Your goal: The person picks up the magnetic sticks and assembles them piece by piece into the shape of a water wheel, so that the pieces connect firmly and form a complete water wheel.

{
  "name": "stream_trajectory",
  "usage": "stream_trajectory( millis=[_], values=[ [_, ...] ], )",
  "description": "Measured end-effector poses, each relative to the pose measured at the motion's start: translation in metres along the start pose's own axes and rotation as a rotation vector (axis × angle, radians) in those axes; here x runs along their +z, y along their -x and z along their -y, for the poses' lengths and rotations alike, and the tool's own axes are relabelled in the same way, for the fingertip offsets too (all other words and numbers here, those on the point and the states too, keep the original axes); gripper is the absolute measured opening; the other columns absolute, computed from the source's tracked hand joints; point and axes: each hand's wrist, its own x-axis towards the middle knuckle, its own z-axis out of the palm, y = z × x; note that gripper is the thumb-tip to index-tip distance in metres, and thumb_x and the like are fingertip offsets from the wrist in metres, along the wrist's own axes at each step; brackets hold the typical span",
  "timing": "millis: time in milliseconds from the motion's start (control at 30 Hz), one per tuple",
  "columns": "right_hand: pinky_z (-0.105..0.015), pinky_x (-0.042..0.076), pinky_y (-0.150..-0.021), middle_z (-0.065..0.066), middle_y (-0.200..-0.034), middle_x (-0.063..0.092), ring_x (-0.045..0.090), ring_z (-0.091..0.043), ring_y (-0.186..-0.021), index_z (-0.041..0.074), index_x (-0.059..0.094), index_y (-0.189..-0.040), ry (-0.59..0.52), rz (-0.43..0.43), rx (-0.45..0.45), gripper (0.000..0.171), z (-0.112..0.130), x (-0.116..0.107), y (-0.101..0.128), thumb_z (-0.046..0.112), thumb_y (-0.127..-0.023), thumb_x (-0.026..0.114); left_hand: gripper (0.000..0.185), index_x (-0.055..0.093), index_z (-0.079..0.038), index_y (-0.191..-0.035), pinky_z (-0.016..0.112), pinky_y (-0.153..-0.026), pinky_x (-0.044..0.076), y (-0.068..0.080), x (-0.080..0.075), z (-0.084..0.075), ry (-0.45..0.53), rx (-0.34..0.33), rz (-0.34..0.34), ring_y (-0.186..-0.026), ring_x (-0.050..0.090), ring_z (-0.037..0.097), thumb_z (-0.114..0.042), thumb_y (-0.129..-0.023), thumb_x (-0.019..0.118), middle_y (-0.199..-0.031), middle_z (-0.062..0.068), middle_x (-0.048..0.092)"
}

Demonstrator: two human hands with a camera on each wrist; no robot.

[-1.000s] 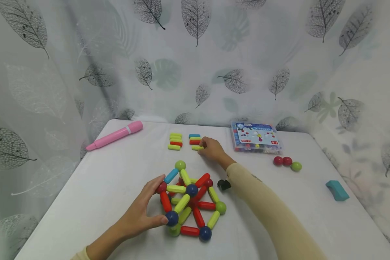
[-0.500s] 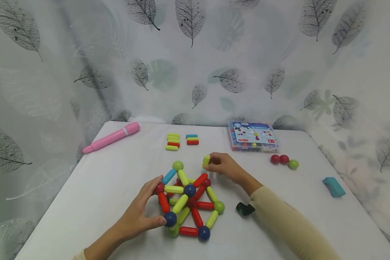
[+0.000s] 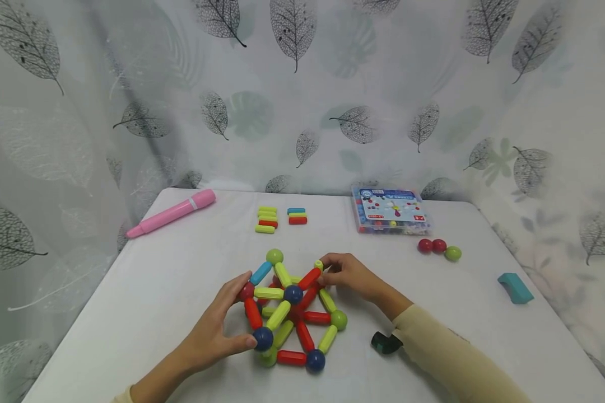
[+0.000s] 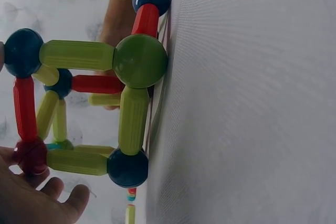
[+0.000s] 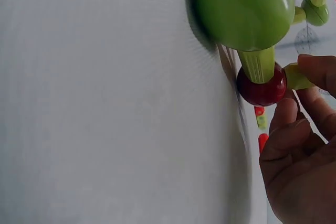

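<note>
- Steadying the stick-and-ball structure (image 3: 292,310) near the middle of the white table (image 3: 181,291), I am cupping its left side with my left hand (image 3: 217,327); my fingers are lying loosely curved, with fingertips touching a dark red ball (image 3: 246,291) at the far-left corner and my thumb pressing a navy ball (image 3: 263,338) at the near-left corner.
- Pinching a short yellow-green stick (image 3: 319,265) between the thumb and fingertips of my right hand (image 3: 350,274), I am holding it against the structure's far-right corner; the right wrist view is showing its end meeting a glossy red ball (image 5: 261,85) there, with my fingers curled just beside that ball.
- Making up the structure are smooth, rounded plastic rods in red, yellow-green and blue, joined at shiny spheres in navy, green and red.
- Lying at the table's far edge are spare sticks (image 3: 280,219) in two small stacks, a pink marker (image 3: 171,214) to their left and a clear plastic box (image 3: 390,211) to their right.
- Sitting near the box are three loose balls (image 3: 438,248), with a teal block (image 3: 515,287) further right.
</note>
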Motion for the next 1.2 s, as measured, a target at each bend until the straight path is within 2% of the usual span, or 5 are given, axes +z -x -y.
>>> stream_trajectory(
  millis=[233, 433, 700, 900, 1200],
  values=[
    [-0.03, 0.052, -0.071, -0.012, -0.12, 0.06, 0.057, -0.026, -0.096, 0.006, 0.06, -0.135, -0.021, -0.303, 0.052, 0.046, -0.018, -0.055, 0.023, 0.023, -0.095, 0.072, 0.096, 0.028, -0.031, -0.161, 0.058, -0.102, 0.05, 0.001, 0.0, 0.0, 0.012, -0.009, 0.0, -0.136, 0.05, 0.02, -0.035, -0.081, 0.081, -0.16, -0.004, 0.035],
    [-0.034, 0.047, -0.074, -0.02, -0.114, 0.058, 0.052, -0.031, -0.098, 0.0, 0.056, -0.14, 0.363, -0.638, 0.246, 0.049, -0.046, -0.134, 0.063, 0.024, -0.098, 0.066, 0.101, 0.024, -0.032, -0.162, 0.063, -0.099, 0.05, 0.002, -0.001, 0.0, -0.077, 0.019, -0.016, -0.139, 0.046, 0.027, -0.037, -0.079, 0.082, -0.161, 0.002, 0.035],
    [-0.06, 0.049, -0.094, -0.033, -0.126, 0.058, 0.053, -0.046, -0.112, -0.009, 0.048, -0.142, 0.548, -0.526, 0.41, 0.059, -0.065, -0.167, 0.078, 0.024, -0.096, 0.067, 0.101, 0.029, -0.019, -0.162, 0.056, -0.098, 0.053, 0.002, -0.007, -0.003, -0.264, 0.16, -0.011, -0.149, 0.029, 0.023, -0.041, -0.079, 0.083, -0.166, 0.003, 0.025],
    [-0.056, 0.05, -0.09, -0.03, -0.122, 0.059, 0.053, -0.044, -0.109, -0.006, 0.052, -0.136, 0.54, -0.523, 0.456, 0.055, -0.071, -0.163, 0.075, 0.026, -0.095, 0.068, 0.097, 0.035, -0.017, -0.16, 0.064, -0.102, 0.047, 0.006, -0.007, -0.003, -0.397, 0.233, -0.024, -0.153, 0.021, 0.026, -0.05, -0.081, 0.079, -0.167, 0.004, 0.025],
    [-0.031, 0.05, -0.079, -0.017, -0.128, 0.059, 0.054, -0.031, -0.108, 0.007, 0.053, -0.14, -0.005, -0.341, 0.215, 0.058, -0.032, -0.1, 0.052, 0.041, -0.096, 0.07, 0.089, 0.045, -0.017, -0.155, 0.066, -0.107, 0.039, 0.01, -0.007, -0.008, -0.541, 0.303, -0.052, -0.152, 0.024, 0.03, -0.059, -0.083, 0.075, -0.166, 0.006, 0.028]
  ],
)
